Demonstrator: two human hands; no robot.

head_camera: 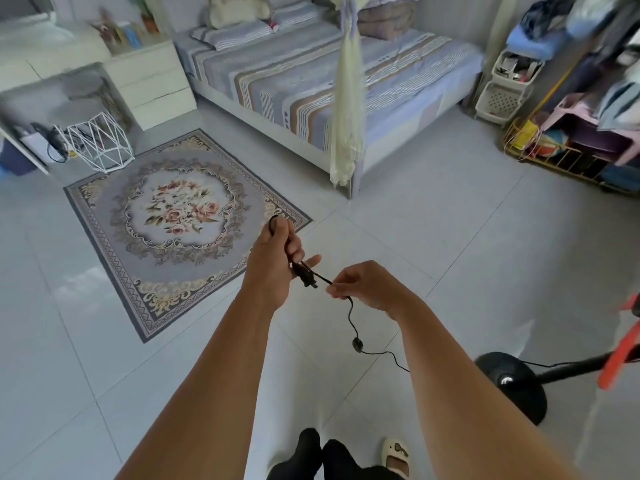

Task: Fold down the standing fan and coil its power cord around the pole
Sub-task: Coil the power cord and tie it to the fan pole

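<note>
My left hand (277, 258) is closed around folded loops of the thin black power cord (350, 317), a loop sticking out above my fingers and the plug end poking out below. My right hand (363, 282) pinches the cord just to the right of the plug. From there the cord hangs down past an inline switch (356, 344) and runs right to the fan. The fan's round black base (516, 386) rests on the floor at the lower right, its black pole (571, 368) slanting off toward the right edge, where red blades (620, 358) show partly.
A floral rug (180, 220) lies on the tiled floor to the left. A bed (311, 81) with a hanging net stands ahead. A white wire stool (100, 140) and drawers are at the left, a cluttered gold rack (571, 147) at the right. My feet show at the bottom.
</note>
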